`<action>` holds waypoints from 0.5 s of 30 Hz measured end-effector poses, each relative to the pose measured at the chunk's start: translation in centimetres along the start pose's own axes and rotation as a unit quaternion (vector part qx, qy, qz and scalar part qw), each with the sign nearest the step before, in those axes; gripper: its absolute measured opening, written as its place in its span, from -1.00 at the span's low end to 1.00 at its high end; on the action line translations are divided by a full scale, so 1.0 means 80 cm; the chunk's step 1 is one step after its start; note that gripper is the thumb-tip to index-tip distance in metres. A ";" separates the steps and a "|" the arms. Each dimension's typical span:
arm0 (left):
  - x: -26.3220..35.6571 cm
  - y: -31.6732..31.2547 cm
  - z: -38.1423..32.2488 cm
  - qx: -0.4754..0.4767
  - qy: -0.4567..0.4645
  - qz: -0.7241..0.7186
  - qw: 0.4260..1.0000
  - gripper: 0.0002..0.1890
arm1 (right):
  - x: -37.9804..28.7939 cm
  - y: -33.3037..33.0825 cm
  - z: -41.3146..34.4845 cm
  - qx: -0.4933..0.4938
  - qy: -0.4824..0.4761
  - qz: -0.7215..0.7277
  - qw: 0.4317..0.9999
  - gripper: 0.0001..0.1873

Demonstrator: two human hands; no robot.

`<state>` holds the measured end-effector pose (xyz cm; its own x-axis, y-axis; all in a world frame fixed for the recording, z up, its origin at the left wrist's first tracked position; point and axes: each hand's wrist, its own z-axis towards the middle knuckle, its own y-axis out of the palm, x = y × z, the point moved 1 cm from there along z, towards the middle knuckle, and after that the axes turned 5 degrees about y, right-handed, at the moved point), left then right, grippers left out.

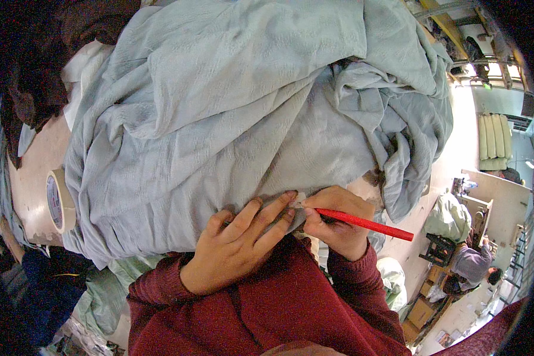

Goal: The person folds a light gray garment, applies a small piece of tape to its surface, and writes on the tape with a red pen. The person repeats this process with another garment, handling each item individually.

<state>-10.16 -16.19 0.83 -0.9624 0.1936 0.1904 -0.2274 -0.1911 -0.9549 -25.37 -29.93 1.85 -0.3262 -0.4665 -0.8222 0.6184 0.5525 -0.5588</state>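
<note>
A large heap of rumpled light blue-grey fabric (213, 147) lies before me on the table. My left hand (244, 240) rests palm down on its near edge, fingers spread to the right. Close to those fingertips is a small whitish piece (299, 201), perhaps tape or a label, partly covered by fingers. My right hand (340, 218) holds a red pencil or marker (369, 224) between thumb and fingers. Its tip end points left at the small piece, while the tail sticks out to the right. Whether the tip touches the piece cannot be told.
A roll of masking tape (62, 201) stands on the table (38, 178) at the left of the fabric. Dark cloth (44, 66) lies at the far left. On the right, a person (471, 267) sits at a workstation near cardboard boxes (420, 313). Another person's arm (10, 238) shows at left.
</note>
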 end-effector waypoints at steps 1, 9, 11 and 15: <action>0.000 0.000 0.000 -0.002 0.002 -0.001 1.000 -0.68 | 0.000 0.000 0.000 0.004 -0.010 -0.005 1.000 -0.82; 0.000 -0.001 -0.001 -0.002 -0.002 -0.011 1.000 -0.69 | -0.003 -0.002 0.001 -0.004 0.006 -0.008 1.000 -0.82; 0.000 0.000 -0.001 0.004 0.001 -0.004 1.000 -0.69 | -0.003 -0.002 0.001 -0.004 0.007 -0.006 1.000 -0.81; -0.001 0.002 -0.001 0.014 0.002 0.003 1.000 -0.69 | -0.003 -0.002 0.001 -0.004 0.010 0.002 1.000 -0.79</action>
<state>-10.13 -16.19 0.68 -0.9632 0.1961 0.1837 -0.2256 -0.2188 -0.9493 -25.31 -29.98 2.11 -0.3378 -0.4503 -0.8265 0.6141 0.5601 -0.5561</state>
